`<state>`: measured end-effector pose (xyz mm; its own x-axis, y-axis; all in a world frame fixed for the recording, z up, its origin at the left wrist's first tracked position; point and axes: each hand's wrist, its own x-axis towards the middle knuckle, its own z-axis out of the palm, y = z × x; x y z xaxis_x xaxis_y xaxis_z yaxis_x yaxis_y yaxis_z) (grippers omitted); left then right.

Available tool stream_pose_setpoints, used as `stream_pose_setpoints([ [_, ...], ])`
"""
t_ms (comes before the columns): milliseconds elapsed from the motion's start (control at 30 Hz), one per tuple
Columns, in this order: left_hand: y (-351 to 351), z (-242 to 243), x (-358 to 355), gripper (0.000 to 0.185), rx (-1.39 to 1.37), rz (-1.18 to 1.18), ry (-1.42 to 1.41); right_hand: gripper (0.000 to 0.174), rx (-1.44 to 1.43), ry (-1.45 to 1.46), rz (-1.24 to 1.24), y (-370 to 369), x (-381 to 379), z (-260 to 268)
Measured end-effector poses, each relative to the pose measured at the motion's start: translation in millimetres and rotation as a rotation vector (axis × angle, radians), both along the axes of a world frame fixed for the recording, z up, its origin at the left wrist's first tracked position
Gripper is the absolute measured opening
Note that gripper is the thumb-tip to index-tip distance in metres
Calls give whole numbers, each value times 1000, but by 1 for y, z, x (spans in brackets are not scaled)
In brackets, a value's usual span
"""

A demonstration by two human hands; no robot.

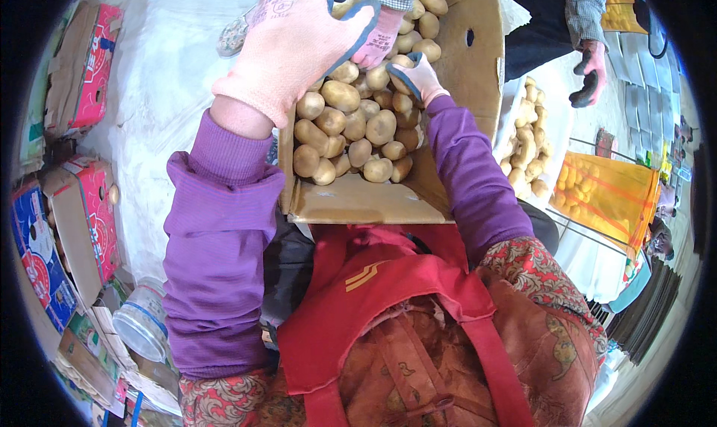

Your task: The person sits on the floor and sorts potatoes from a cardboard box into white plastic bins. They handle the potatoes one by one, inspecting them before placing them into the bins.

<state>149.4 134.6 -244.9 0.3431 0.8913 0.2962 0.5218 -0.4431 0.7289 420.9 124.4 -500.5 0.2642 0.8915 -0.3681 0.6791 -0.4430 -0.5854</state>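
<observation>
A cardboard box (369, 203) in front of me holds a heap of potatoes (381, 127). My right hand (423, 80), in a pale glove with a blue-grey coated palm, grips a potato (401, 81) at the heap's right side. Raised nearer the camera, my left hand (302, 40) wears a matching glove and reaches over the box's far left side. Its thumb and a finger are apart, with a potato (343, 5) visible between them; whether it is held is unclear. Another person's pink-gloved hand (382, 39) touches the potatoes between my hands.
A second gloved hand (591, 74) with a checked sleeve hangs at the upper right. Beside the box stands a white container (560, 99) of potatoes, then an orange mesh bag (622, 197). Printed cartons (101, 220) and a clear plastic tub (143, 320) are at the left.
</observation>
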Motion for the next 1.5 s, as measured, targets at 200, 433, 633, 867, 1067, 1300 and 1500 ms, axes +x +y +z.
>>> stream_pose_setpoints([
  [200,2,0,-1,24,-47,-4,51,78,23,208,114,-5,6,-28],
  [433,3,-11,2,28,73,-23,27,104,-281,-176,227,-42,-36,5],
  [633,9,-22,-2,31,55,-74,-3,96,-155,-187,165,-52,-42,11],
  [867,14,-29,9,29,-52,-120,-74,95,-14,-229,178,-57,-44,46],
  [1067,7,-26,10,29,-48,-123,36,72,663,-303,90,-116,5,171],
  [1300,1,-25,14,30,-12,-115,96,66,754,-744,-174,-144,159,238],
  [1500,5,-25,15,29,-10,-140,38,38,945,-343,-238,-138,152,230],
])
